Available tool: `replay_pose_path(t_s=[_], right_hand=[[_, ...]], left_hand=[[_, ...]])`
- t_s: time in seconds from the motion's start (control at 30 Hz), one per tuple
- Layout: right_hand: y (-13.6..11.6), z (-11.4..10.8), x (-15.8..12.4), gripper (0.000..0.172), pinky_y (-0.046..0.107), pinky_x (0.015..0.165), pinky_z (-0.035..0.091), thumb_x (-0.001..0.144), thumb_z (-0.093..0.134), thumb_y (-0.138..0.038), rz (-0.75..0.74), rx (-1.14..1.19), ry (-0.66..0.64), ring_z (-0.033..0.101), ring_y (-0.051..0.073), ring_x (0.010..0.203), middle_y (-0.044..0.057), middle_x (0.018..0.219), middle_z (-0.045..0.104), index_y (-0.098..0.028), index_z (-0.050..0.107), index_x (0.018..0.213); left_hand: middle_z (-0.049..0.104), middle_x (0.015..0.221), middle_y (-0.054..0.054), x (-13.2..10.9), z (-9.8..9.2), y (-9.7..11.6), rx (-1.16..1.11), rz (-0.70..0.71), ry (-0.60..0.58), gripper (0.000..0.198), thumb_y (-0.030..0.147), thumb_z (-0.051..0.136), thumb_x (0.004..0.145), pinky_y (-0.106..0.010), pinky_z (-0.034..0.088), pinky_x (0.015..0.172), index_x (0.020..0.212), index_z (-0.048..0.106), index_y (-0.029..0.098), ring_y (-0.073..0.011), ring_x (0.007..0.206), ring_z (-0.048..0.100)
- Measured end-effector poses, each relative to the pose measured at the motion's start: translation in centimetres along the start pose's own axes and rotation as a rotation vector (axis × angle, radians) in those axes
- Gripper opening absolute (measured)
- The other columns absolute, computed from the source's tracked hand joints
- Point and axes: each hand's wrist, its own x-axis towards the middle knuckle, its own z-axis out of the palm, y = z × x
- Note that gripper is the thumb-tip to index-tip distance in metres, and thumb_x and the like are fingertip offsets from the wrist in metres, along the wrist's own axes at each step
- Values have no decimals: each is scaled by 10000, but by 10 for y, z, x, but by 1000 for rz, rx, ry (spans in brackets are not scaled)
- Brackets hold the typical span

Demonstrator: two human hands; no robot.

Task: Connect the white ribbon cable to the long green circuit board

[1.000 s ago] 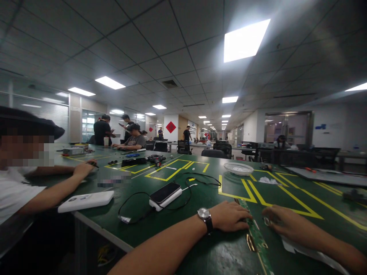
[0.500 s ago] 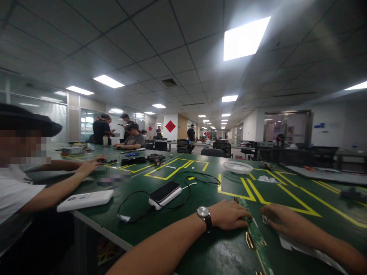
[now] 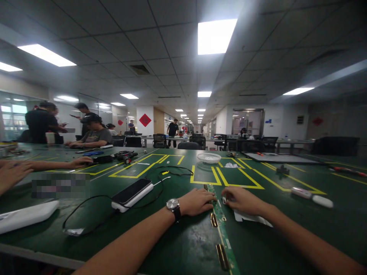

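A long, narrow green circuit board [image 3: 222, 225] lies on the green table, running from near the middle down to the bottom edge. Gold-coloured flex tabs [image 3: 221, 256] stick out along its left side. My left hand [image 3: 197, 201], wearing a wristwatch [image 3: 172, 205], rests flat on the board's far end, fingers stretched out. Just right of the board, my right hand [image 3: 241, 200] is closed in a pinch around a small white piece [image 3: 224, 200], too small to name. Under that hand lies a white sheet [image 3: 252, 219], partly covered.
Left of my forearm are a phone [image 3: 132, 191] on a white power bank and a black cable. Beyond stand a white basket [image 3: 208, 157] and yellow tape outlines. A co-worker's hands [image 3: 82, 162] reach in at left. A pink-and-white object [image 3: 301, 192] lies right.
The view has turned to the right, so everything sits further left in the picture. My left hand stays on the board; my right hand still pinches the white piece beside it.
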Motion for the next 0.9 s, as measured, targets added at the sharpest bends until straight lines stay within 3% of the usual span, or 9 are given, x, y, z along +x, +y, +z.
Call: replay_pose_path(t_s=[0.53, 0.9], right_hand=[[-11, -2, -1, 277, 291, 720, 446, 815, 612, -292, -43, 18, -67, 602, 200, 838, 46, 936, 666, -216, 649, 1079], [-11, 0, -2, 335, 296, 702, 431, 829, 609, -342, -54, -25, -43, 600, 205, 809, 39, 897, 658, -217, 618, 1140]], left_hand=[[505, 1441, -55, 0, -4, 2, 4, -3, -28, 373, 396, 403, 1016, -411, 448, 978, 1352, 494, 261, -260, 1251, 516], [545, 1382, -57, 0, -7, 4, -1, -3, -29, 354, 389, 407, 1016, -382, 450, 967, 1334, 501, 265, -248, 1218, 532]])
